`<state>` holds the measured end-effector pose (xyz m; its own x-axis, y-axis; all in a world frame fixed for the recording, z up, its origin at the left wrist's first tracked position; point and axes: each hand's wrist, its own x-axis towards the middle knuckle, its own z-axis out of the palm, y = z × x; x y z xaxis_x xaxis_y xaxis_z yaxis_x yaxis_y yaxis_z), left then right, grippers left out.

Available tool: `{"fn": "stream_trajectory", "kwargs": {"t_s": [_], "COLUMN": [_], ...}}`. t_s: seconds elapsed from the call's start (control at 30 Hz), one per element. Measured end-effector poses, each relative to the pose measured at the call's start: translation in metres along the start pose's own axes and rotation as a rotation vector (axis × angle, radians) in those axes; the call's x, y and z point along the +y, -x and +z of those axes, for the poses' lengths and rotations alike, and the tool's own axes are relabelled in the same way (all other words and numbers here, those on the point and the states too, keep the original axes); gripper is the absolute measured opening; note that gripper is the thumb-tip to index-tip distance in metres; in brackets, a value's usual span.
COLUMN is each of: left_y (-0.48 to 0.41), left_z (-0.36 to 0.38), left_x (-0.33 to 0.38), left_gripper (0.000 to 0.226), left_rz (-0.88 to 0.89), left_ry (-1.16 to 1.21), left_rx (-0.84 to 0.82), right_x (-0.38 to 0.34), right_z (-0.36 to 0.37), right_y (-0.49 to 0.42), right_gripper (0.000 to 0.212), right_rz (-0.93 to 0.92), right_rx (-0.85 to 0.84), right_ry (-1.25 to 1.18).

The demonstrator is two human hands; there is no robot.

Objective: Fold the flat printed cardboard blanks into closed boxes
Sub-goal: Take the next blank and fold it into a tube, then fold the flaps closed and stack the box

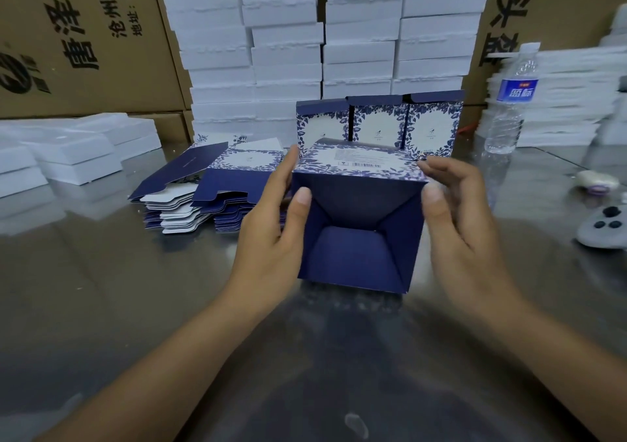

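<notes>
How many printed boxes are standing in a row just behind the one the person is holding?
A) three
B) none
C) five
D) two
A: three upright printed boxes stand side by side right behind the open box, which the left hand and the right hand hold by its sides.

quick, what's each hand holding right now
left hand: grips the box by its left side
right hand: grips the box by its right side
</notes>
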<state>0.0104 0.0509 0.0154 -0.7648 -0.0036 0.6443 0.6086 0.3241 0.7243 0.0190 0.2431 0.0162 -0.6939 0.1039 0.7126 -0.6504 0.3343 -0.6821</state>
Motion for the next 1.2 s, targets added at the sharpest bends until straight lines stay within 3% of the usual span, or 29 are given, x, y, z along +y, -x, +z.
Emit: {"fn": "stream_trajectory", "kwargs": {"t_s": [0.13, 0.3, 0.37, 0.43, 0.5, 0.67, 0.77, 0.93, 1.0, 1.1, 1.2], "left_y": [-0.006, -0.010, -0.012, -0.013, -0.013, -0.014, -0.015, -0.017, -0.019, -0.020, -0.020], "left_z": [-0.003, -0.006, -0.007, -0.008, -0.008, -0.007, -0.006, -0.004, -0.003, -0.003, -0.005], "left_x": [0.001, -0.001, -0.004, -0.004, -0.002, -0.006, -0.005, -0.001, 0.002, 0.004, 0.006], "left_gripper": [0.036, 0.039, 0.043, 0.039, 0.031, 0.034, 0.033, 0.027, 0.031, 0.032, 0.016], "left_rz": [-0.114, -0.227, -0.286, -0.343, -0.410, -0.452, -0.469, -0.522, -0.568, -0.552, -0.399], "left_ry": [0.146, 0.217, 0.291, 0.354, 0.437, 0.542, 0.575, 0.713, 0.758, 0.687, 0.471], "left_rx": [0.055, 0.174, 0.188, 0.183, 0.188, 0.147, 0.144, 0.134, 0.157, 0.217, 0.306], "right_x": [0.007, 0.014, 0.015, 0.013, 0.008, 0.000, -0.002, -0.003, -0.004, -0.006, -0.010], "right_z": [0.002, 0.006, 0.004, 0.002, -0.001, -0.005, -0.007, -0.012, -0.016, -0.018, -0.016], "right_y": [-0.003, -0.002, -0.004, -0.006, -0.007, -0.010, -0.012, -0.021, -0.026, -0.028, -0.027], "right_gripper": [0.013, 0.023, 0.037, 0.065, 0.075, 0.071, 0.054, 0.040, 0.024, 0.006, 0.010], "right_rz": [0.079, 0.251, 0.399, 0.552, 0.650, 0.769, 0.811, 0.791, 0.767, 0.701, 0.546], "right_rx": [0.009, -0.006, -0.016, -0.039, -0.078, -0.120, -0.093, 0.045, 0.121, 0.192, 0.257], "right_ry": [-0.142, -0.144, -0.094, -0.073, -0.112, -0.285, -0.382, -0.701, -0.796, -0.787, -0.737]}}
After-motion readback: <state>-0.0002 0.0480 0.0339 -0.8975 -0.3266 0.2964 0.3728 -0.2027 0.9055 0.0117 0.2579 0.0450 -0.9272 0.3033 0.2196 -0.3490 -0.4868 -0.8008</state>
